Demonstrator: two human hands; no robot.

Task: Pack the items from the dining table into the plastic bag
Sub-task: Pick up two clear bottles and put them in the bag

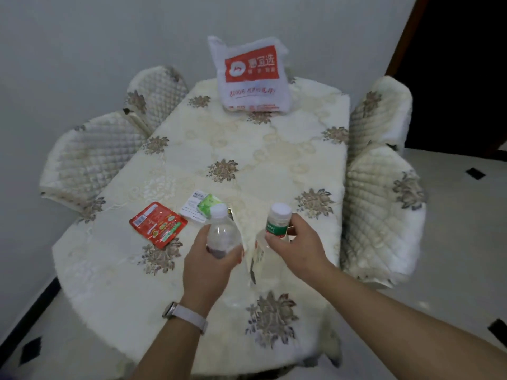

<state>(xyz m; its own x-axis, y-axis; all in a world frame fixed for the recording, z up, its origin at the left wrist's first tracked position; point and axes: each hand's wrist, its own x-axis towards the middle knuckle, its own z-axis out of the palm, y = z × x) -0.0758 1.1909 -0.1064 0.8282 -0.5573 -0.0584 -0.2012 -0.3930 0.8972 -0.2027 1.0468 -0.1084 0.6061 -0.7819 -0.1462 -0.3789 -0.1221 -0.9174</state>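
Near end of bench [274,149]: left hand [211,266], fingers [236,252] wrapped round clear bottle [222,233], white cap. Beside it, right hand [299,246], fingers [274,239] closed on green-labelled bottle [275,223]. Just beyond the bottles: red sachet [157,223], green-and-white packet [201,205], flat on the cloth. Far end of bench: plastic bag [252,75], white, red print, upright.
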